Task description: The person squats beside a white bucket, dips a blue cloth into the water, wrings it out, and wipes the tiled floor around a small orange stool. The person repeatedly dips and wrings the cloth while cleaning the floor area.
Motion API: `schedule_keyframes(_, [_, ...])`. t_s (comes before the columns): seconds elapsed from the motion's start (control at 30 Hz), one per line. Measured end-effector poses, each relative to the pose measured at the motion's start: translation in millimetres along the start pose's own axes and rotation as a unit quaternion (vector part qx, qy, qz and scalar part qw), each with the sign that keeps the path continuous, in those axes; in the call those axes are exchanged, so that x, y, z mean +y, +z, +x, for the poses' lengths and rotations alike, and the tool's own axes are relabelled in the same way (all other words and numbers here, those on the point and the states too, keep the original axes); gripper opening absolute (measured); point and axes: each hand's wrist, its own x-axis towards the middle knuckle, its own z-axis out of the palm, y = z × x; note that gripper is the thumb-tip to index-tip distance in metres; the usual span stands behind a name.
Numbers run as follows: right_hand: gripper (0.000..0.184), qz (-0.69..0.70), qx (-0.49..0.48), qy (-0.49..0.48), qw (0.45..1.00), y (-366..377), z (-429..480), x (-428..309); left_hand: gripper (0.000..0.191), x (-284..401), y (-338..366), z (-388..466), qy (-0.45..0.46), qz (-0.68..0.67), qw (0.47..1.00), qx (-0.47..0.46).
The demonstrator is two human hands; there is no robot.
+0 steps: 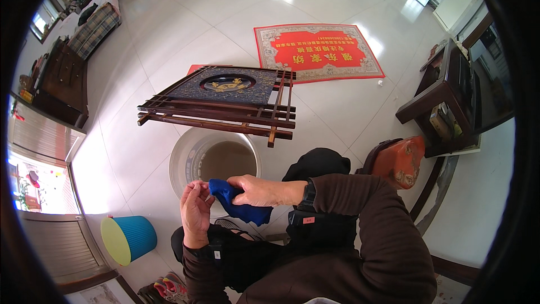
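Note:
My right hand (pixel 257 191) grips a bunched blue cloth (pixel 247 211) over the near edge of a white bucket (pixel 179 164) that holds murky liquid (pixel 230 161). Beside the cloth's left end is my left hand (pixel 197 209), fingers curled with the fingertips close together; whether they pinch a bit of the cloth I cannot tell. Just beyond the bucket, a dark wooden lattice frame (pixel 219 120) carries a patterned panel (pixel 181 88) with a dark oval inset and gold-coloured decoration.
A red mat (pixel 316 52) bearing writing lies on the tiled floor. A blue ribbed stool with a pale green top (pixel 139 236) is at the left, near sneakers (pixel 171 289). An orange-red container (pixel 400 162) and a dark wooden cabinet (pixel 443 88) stand at the right.

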Motion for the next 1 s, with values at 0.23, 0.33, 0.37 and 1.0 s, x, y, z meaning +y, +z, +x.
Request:
schedule_keyframes(0.23, [0.049,-0.006,0.0,0.005,1.0,1,1,0,0.009,0,0,0,-0.011,0.005,1.0,0.023])
schedule_keyframes(0.33, [0.049,-0.008,0.002,0.005,1.0,1,1,0,0.009,0,0,0,-0.011,0.007,1.0,0.023])
schedule_keyframes(0.37, [0.049,-0.012,0.007,-0.002,1.0,1,1,1,0.009,0,0,0,-0.001,0.004,1.0,-0.002])
schedule_keyframes(1.0, [0.048,-0.019,0.046,-0.048,0.998,5,4,10,0.011,-4,-6,1,-0.006,-0.001,1.0,0.013])
